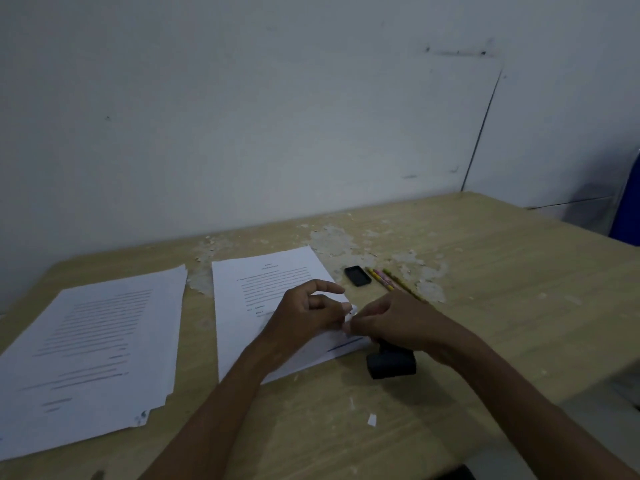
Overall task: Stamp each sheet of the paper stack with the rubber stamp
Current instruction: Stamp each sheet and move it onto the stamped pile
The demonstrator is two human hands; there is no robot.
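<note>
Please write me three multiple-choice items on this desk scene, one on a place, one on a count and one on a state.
1. Where does the black stamp stand?
A. on the left pile of paper
B. on the table, by the right edge of the middle pile, under the right hand
C. against the wall

2. How many piles of paper lie on the table?
A. one
B. two
C. four

3. What are the two hands doing?
A. pinching the middle pile's right edge together
B. lying flat on the table
C. holding the pencils

Key: 1 B, the stamp sits on bare wood just below the right hand. 2 B, there is a left pile and a middle pile. 3 A, the fingertips of the left hand and the right hand meet at the paper's edge; the pencils lie untouched.
</note>
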